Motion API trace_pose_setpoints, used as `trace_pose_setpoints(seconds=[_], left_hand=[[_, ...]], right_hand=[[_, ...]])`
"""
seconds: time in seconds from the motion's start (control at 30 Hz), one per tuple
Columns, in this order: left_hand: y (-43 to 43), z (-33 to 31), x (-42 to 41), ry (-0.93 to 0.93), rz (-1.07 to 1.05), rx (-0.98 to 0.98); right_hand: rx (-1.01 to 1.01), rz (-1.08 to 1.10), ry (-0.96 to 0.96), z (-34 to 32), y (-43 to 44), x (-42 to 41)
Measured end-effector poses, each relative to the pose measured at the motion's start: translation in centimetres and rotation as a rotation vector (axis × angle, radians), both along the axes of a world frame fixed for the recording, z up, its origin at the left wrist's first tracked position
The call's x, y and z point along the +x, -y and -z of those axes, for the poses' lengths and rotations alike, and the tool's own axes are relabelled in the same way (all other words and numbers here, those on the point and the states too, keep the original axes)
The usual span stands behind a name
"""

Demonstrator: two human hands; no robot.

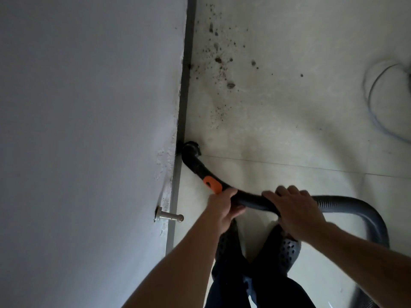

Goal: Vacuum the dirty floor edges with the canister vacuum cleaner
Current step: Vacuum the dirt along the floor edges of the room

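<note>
A black curved vacuum handle [251,200] with an orange slider [213,184] runs from my hands down to its nozzle end [191,148], which touches the floor at the grey skirting [185,90]. My left hand [222,207] grips the handle just behind the orange slider. My right hand [295,210] grips it further back, where the grey ribbed hose [347,204] starts and loops off to the right. Dark crumbs of dirt [219,63] lie scattered on the pale tiles beyond the nozzle, along the wall edge. The canister itself is out of view.
A white wall [89,130] fills the left side, with a metal door stopper [170,217] sticking out low down. A thin grey cable [378,103] curls on the floor at the right. My legs and perforated shoes [287,250] stand below the hands.
</note>
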State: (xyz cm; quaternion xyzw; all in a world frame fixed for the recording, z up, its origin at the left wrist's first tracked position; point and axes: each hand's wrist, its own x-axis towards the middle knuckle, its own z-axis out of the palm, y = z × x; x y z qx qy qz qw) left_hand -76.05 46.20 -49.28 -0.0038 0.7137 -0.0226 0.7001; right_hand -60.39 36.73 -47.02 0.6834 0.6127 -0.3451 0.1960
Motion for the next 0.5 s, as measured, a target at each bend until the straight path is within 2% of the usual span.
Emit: trace_pose_setpoints(seconds=[0.07, 0.2, 0.37, 0.5], left_hand=[[-2.3, 0.5, 1.4, 0.017, 0.001, 0.081], [-6.7, 1.1, 2.9, 0.011, 0.076, 0.203], [-3.0, 0.1, 0.6, -0.056, 0.104, 0.122], [0.5, 0.2, -0.1, -0.034, 0.149, 0.035]], right_hand=[[0.053, 0.011, 0.006, 0.2, -1.9, 0.9], [0.071, 0.174, -0.023, 0.5, -5.4, 0.7], [0.031, 0.092, -0.022, -0.7, -2.7, -0.8], [0.019, 0.067, -0.029, -0.9, 1.4, -1.1]])
